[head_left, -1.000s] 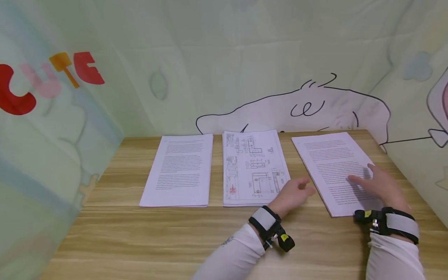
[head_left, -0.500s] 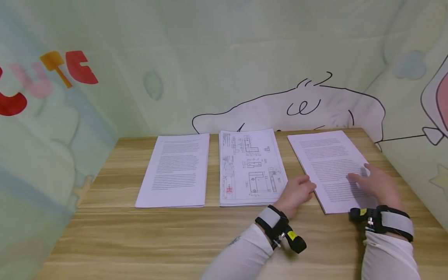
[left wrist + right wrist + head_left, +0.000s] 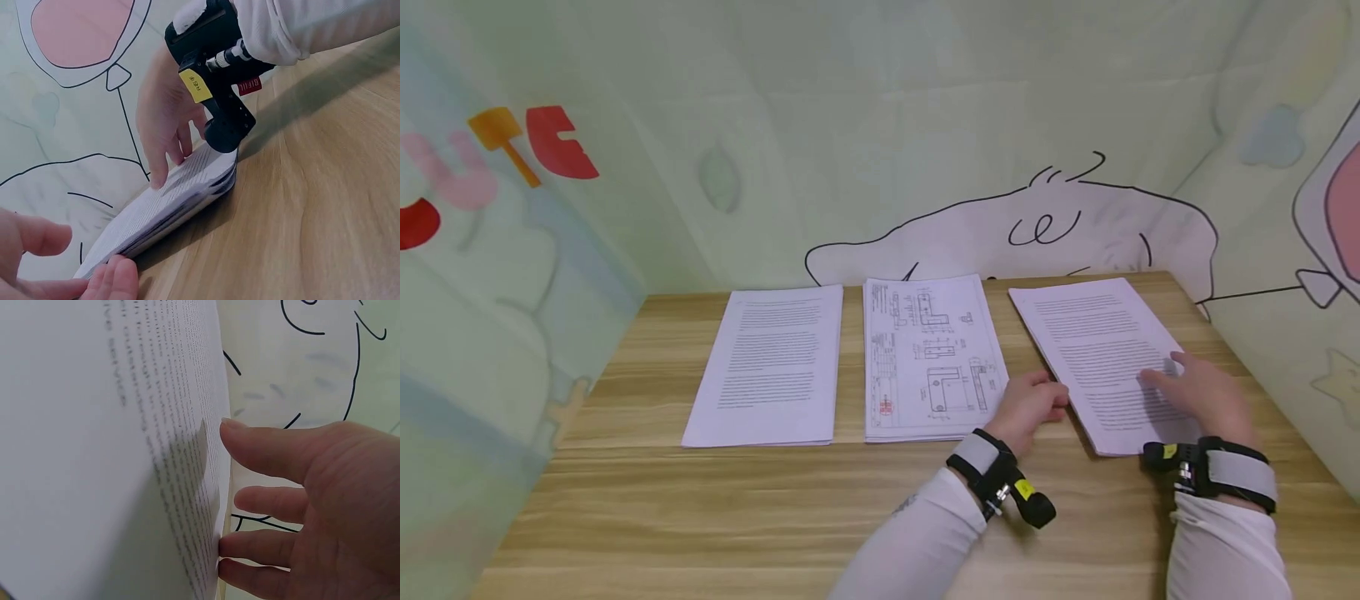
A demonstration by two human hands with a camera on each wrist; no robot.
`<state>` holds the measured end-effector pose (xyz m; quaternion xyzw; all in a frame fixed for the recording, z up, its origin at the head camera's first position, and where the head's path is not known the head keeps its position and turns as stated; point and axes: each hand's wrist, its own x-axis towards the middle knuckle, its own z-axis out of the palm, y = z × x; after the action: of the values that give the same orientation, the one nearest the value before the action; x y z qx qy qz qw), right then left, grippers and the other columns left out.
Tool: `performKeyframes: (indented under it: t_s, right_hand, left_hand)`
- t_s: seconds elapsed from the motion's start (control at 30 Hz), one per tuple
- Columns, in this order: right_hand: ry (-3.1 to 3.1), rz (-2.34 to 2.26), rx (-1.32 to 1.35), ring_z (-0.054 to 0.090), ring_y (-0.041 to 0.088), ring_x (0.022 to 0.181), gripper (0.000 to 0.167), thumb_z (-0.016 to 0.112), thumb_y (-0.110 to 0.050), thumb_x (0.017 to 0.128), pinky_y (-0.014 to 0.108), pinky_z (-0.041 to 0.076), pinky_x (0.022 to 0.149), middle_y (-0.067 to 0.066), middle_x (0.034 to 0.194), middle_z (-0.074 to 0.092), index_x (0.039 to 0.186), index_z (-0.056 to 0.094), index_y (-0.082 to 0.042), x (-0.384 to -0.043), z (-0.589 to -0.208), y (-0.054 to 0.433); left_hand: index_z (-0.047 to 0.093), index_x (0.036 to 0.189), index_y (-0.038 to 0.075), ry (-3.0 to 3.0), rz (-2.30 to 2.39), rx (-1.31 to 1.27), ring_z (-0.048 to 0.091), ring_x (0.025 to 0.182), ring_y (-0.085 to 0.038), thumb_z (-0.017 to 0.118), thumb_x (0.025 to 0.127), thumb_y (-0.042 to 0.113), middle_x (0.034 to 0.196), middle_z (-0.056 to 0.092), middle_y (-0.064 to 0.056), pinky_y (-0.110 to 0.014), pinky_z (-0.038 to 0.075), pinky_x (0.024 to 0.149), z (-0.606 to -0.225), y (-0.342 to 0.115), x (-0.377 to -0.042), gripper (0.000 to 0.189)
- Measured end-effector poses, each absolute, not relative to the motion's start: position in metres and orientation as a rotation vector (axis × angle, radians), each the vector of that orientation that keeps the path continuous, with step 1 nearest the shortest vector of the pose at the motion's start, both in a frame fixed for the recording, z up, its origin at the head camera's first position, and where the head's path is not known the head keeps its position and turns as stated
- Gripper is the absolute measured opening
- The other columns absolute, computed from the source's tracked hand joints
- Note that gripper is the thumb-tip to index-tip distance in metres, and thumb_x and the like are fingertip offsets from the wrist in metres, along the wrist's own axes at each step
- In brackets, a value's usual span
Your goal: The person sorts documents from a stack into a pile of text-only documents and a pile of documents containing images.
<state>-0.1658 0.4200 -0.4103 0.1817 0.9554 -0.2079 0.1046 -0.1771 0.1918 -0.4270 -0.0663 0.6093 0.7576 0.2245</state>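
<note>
A stack of printed paper sheets point(image 3: 1093, 350) lies slanted at the right of the table. At its left edge is my left hand point(image 3: 1032, 408). The left wrist view shows that hand's fingers point(image 3: 119, 275) against the stack's side, the thumb raised apart from it. My right hand point(image 3: 1208, 398) is at the opposite edge; in the right wrist view its fingers point(image 3: 262, 547) reach straight to the paper's side and the thumb is near the top sheet. Seen from the left wrist, the sheets' edges point(image 3: 187, 206) are slightly uneven.
A stack with technical drawings point(image 3: 936, 350) lies in the middle, just left of my left hand. Farther left is another stack of text pages point(image 3: 775, 367). Behind the wooden table point(image 3: 737, 517) hangs a printed cloth backdrop point(image 3: 880, 150).
My left hand has come up to the left edge of the right stack and its fingers have closed together somewhat. The right hand stays at its edge. The head view has shifted slightly right.
</note>
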Motion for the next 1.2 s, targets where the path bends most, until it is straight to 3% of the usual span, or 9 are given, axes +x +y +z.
performKeyframes:
  t_s: [0.23, 0.4, 0.63, 0.9, 1.03, 1.2]
  right_hand:
    - [2.833, -0.561, 0.456, 0.033, 0.058, 0.109, 0.089, 0.040, -0.060, 0.087, 0.064, 0.033, 0.079, 0.043, 0.124, 0.033, 0.132, 0.026, 0.015, -0.167, -0.405, 0.415]
    - [2.819, -0.586, 0.463, 0.031, 0.059, 0.109, 0.089, 0.037, -0.063, 0.086, 0.065, 0.033, 0.077, 0.043, 0.126, 0.031, 0.134, 0.029, 0.012, -0.169, -0.399, 0.408]
    - [2.828, -0.661, 0.544, 0.031, 0.057, 0.109, 0.085, 0.037, -0.062, 0.087, 0.063, 0.034, 0.077, 0.042, 0.129, 0.028, 0.133, 0.033, 0.009, -0.174, -0.395, 0.397]
    - [2.867, -0.696, 0.417, 0.039, 0.052, 0.106, 0.082, 0.037, -0.059, 0.088, 0.058, 0.036, 0.077, 0.039, 0.122, 0.040, 0.133, 0.034, 0.009, -0.183, -0.397, 0.384]
    - [2.864, -0.764, 0.395, 0.038, 0.053, 0.109, 0.086, 0.037, -0.060, 0.088, 0.060, 0.036, 0.081, 0.040, 0.123, 0.037, 0.137, 0.025, 0.009, -0.188, -0.400, 0.373]
    - [2.839, -1.003, 0.427, 0.032, 0.053, 0.118, 0.094, 0.038, -0.063, 0.086, 0.062, 0.033, 0.088, 0.040, 0.131, 0.029, 0.143, 0.003, 0.003, -0.196, -0.402, 0.353]
  left_hand:
    - [0.065, 0.105, 0.004, 1.733, 2.084, -0.093, 0.058, 0.074, -0.012, 0.061, 0.081, 0.007, 0.084, 0.063, -0.001, -0.031, 0.049, 0.072, -0.430, 0.191, -0.180, 0.024]
    - [0.061, 0.107, 0.010, 1.782, 2.035, 0.012, 0.057, 0.080, -0.010, 0.056, 0.084, 0.012, 0.088, 0.063, 0.002, -0.026, 0.043, 0.072, -0.432, 0.188, -0.179, 0.024]
    - [0.060, 0.110, 0.011, 1.774, 2.141, 0.070, 0.063, 0.079, -0.019, 0.043, 0.085, 0.001, 0.091, 0.066, -0.006, -0.028, 0.047, 0.062, -0.432, 0.183, -0.176, 0.031]
    - [0.050, 0.122, 0.010, 1.692, 2.165, 0.089, 0.061, 0.090, -0.019, 0.034, 0.089, 0.003, 0.100, 0.062, -0.006, -0.032, 0.047, 0.069, -0.426, 0.160, -0.178, 0.037]
    - [0.048, 0.125, 0.015, 1.744, 2.137, 0.098, 0.059, 0.091, -0.013, 0.034, 0.091, 0.007, 0.103, 0.060, 0.001, -0.030, 0.047, 0.071, -0.424, 0.143, -0.182, 0.038]
    - [0.049, 0.125, 0.019, 1.848, 2.119, 0.139, 0.059, 0.089, -0.010, 0.037, 0.093, 0.013, 0.101, 0.060, 0.005, -0.030, 0.047, 0.071, -0.422, 0.115, -0.192, 0.035]
